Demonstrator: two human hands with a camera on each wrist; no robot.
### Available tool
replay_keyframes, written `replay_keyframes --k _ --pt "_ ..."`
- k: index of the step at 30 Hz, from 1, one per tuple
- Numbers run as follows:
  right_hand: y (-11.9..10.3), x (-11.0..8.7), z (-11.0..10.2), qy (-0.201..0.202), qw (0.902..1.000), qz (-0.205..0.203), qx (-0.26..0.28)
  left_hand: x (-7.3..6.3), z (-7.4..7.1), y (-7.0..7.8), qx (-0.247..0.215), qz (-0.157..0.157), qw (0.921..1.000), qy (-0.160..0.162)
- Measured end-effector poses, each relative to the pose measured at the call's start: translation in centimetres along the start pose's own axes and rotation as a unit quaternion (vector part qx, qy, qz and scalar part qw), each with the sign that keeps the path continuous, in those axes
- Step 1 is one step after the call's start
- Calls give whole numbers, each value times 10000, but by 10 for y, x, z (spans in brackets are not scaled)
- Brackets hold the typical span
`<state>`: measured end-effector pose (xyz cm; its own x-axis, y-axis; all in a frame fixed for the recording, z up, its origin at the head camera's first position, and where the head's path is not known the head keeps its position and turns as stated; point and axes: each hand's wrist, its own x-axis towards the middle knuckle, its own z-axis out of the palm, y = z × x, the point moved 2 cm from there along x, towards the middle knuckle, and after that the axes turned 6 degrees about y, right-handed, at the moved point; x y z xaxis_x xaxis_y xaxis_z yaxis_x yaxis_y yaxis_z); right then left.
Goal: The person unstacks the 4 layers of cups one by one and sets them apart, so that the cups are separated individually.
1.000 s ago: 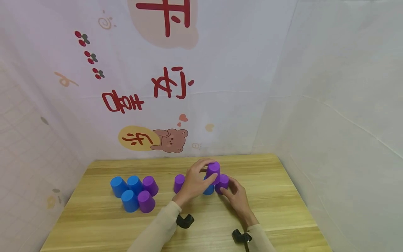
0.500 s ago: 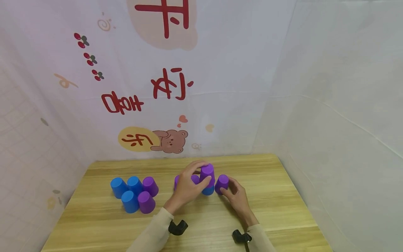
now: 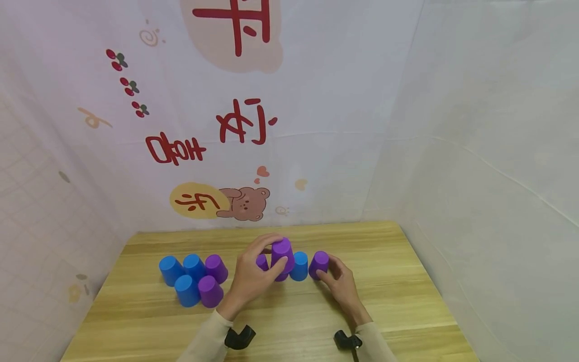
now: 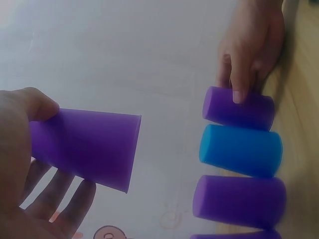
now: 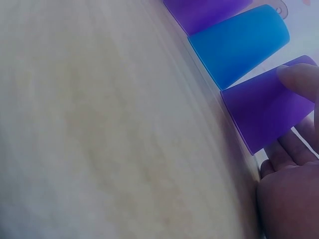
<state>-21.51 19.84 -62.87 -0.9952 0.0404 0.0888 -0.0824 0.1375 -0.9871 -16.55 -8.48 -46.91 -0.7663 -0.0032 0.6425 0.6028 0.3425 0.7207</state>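
Observation:
My left hand (image 3: 251, 274) grips an upside-down purple cup (image 4: 87, 147) between thumb and fingers. In the left wrist view this cup hangs apart from the row of cups. At the row's right end, my right hand (image 3: 341, 284) holds another purple cup (image 5: 271, 104), thumb on the near side and fingers behind, its rim at the table. Beside it stands a blue cup (image 3: 299, 266), upside down. Left of the blue one comes a purple cup (image 4: 239, 201), mostly hidden in the head view behind the raised cup. One more purple cup (image 3: 262, 262) shows partly behind my left hand.
On the left of the wooden table (image 3: 362, 306), a cluster of upside-down cups stands close together: blue cups (image 3: 187, 290) and purple cups (image 3: 210, 291). A white printed cloth (image 3: 325, 125) rises behind the table's back edge, with plain white cloth (image 3: 497, 201) along the right side.
My left hand has carried its purple cup leftward, from above the right end of the row past the blue cup, which now shows fully. My right hand has stayed on its cup.

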Motion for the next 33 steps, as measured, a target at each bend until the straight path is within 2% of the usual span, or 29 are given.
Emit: replay_keyframes --k 9,17,27,33 --pt "0 -7 3 39 10000 56 29 -17 -25 -4 171 113 9994 268" --pt "2 -14 7 155 9999 22 44 -31 -48 -9 354 94 9982 478" --pt "2 -20 9 235 9996 -29 139 -44 -78 -18 341 -382 9964 672" --pt "2 -24 10 213 9997 -64 108 -47 -98 -21 405 -323 9945 910"
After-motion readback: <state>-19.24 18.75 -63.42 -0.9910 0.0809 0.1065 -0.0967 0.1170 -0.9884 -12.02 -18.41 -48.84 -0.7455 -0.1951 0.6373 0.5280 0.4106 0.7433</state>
